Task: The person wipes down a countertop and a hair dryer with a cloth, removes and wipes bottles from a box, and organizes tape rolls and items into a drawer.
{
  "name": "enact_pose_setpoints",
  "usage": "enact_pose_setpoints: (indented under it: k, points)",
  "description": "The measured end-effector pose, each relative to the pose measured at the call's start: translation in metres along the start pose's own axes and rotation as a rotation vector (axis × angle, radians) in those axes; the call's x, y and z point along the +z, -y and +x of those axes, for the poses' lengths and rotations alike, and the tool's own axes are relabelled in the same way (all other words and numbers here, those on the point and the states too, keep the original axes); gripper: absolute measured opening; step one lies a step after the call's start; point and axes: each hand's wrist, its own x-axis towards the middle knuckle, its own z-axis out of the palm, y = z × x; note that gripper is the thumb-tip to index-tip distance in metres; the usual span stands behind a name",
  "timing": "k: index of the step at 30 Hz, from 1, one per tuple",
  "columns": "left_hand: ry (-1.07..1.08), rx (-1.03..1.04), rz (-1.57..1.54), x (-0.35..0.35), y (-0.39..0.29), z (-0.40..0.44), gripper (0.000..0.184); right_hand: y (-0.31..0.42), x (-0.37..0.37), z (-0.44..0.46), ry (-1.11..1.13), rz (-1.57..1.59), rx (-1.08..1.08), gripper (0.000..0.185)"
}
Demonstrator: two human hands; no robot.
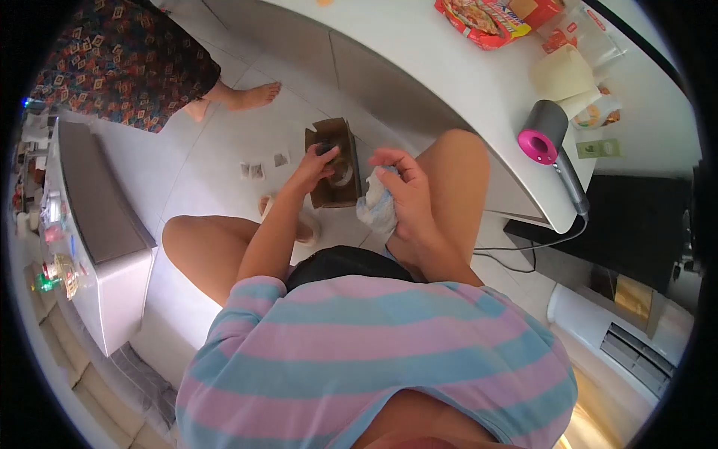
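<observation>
My left hand reaches over an open brown cardboard box on the floor. Its fingers are around a small dark object, whose kind I cannot make out. Beneath that hand, a clear round item shows inside the box. To the right of the box, my right hand grips a crumpled white cloth or wrapper with pale blue marks, which hangs down from the fingers.
Small packets lie on the tiles left of the box. A person in a patterned skirt stands barefoot at the upper left. A hair dryer and a red food package rest on the white counter. Cables run below.
</observation>
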Motion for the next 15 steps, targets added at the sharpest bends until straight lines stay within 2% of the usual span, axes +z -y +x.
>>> enact_pose_setpoints:
  k: [1, 4, 5, 8, 10, 12, 13, 15]
  points:
    - [-0.067, 0.036, -0.078, 0.004, 0.003, 0.014, 0.069, -0.003, 0.001, 0.001, 0.006, -0.002, 0.006, 0.024]
    - [-0.247, 0.191, 0.061, -0.009, 0.017, 0.046, 0.072, -0.006, 0.002, -0.001, -0.015, -0.016, 0.049, 0.023]
    - [-0.430, 0.428, 0.667, -0.020, 0.036, 0.059, 0.068, -0.005, 0.002, -0.002, -0.025, -0.019, 0.065, 0.023]
    - [-0.748, 0.893, 1.197, -0.019, 0.038, 0.012, 0.063, -0.002, -0.001, -0.003, -0.010, -0.050, 0.052, 0.023]
    - [-0.592, 0.305, 0.679, -0.037, 0.077, 0.018, 0.056, -0.002, 0.002, -0.003, 0.000, -0.085, 0.047, 0.022]
    - [-0.129, -0.316, 0.277, -0.068, 0.122, 0.041, 0.051, -0.004, 0.005, -0.003, 0.027, -0.061, 0.089, 0.023]
    - [-0.011, -0.414, 0.154, -0.057, 0.112, 0.020, 0.047, -0.003, 0.008, -0.003, 0.035, -0.053, 0.101, 0.022]
    - [0.030, -0.362, 0.090, -0.022, 0.083, -0.011, 0.040, -0.007, 0.008, -0.002, 0.063, -0.087, 0.083, 0.022]
